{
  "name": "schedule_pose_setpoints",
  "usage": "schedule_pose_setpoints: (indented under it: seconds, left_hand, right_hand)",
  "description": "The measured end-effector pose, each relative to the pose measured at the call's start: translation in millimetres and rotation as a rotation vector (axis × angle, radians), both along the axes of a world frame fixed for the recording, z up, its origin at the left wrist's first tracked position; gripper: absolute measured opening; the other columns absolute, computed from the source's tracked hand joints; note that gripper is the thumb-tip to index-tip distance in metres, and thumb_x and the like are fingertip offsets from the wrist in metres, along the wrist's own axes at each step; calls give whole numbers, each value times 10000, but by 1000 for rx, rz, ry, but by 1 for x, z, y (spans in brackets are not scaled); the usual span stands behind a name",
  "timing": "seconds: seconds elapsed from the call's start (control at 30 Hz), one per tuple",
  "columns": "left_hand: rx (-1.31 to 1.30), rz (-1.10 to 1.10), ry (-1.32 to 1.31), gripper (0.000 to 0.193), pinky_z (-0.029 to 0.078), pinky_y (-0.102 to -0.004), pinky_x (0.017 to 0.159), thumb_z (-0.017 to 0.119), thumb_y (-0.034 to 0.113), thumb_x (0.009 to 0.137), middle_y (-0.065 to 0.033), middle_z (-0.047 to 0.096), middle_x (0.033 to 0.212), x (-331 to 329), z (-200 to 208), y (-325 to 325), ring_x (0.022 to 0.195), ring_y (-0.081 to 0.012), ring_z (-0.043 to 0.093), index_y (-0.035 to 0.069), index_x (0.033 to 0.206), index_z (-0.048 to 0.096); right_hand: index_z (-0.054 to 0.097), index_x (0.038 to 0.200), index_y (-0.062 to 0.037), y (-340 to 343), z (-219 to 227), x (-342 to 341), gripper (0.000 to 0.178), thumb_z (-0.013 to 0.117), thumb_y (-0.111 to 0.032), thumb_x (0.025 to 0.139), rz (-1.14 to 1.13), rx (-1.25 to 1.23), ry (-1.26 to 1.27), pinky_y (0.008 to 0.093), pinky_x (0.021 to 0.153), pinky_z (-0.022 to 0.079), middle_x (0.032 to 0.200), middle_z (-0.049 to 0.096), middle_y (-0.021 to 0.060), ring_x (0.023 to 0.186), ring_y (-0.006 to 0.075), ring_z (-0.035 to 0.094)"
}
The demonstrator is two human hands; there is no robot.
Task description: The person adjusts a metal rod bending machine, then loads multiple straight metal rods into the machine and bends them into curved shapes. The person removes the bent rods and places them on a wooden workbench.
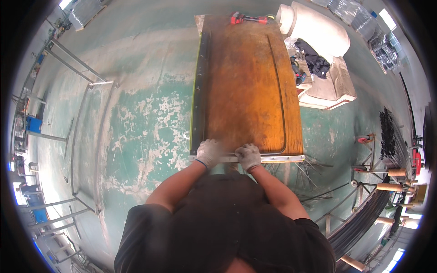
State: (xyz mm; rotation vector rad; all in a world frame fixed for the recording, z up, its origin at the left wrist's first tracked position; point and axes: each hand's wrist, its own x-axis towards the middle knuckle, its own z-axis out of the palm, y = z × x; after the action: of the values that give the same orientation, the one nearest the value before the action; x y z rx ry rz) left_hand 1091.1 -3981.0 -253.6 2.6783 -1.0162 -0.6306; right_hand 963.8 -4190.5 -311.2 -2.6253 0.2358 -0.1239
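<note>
A long wooden workbench (241, 86) with a worn orange-brown top stretches away in front of me. Along its right side runs a thin dark bent metal rod (278, 82), which curves round at the near right corner and follows the front edge toward my hands. My right hand (248, 156), in a whitish work glove, has its fingers curled over the rod at the near edge. Gloved the same way, my left hand (208, 153) is closed near the front left corner, apparently on the rod's other part; its fingertips are partly blurred.
A dark metal strip (198, 91) lines the bench's left side, and a pale metal bar (282, 159) its front edge. A red power tool (248, 19) lies at the far end. Right of the bench stands a cream sofa (323, 88); farther right are racks of dark rods (364, 216).
</note>
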Motion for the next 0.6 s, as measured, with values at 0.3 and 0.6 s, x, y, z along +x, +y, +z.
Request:
schedule_pose_setpoints:
  seconds: [0.3,0.6]
  left_hand:
    - [-44,-71,-29,262,563,-499,1041,739,152,859,-143,715,1188,-25,-32,37,1216,-362,670,103,1111,787]
    - [-14,-47,-51,290,564,-487,1044,744,139,841,-147,702,1198,-26,-31,39,1231,-355,658,101,1127,768]
  right_hand:
    - [844,920,-186,19,7,-5,80,771,-211,903,50,46,-27,482,983,533,992,758,33,1076,312,686]
    - [834,954,-203,16,-8,4,120,848,-249,845,163,25,-59,465,989,556,1034,775,25,1086,311,704]
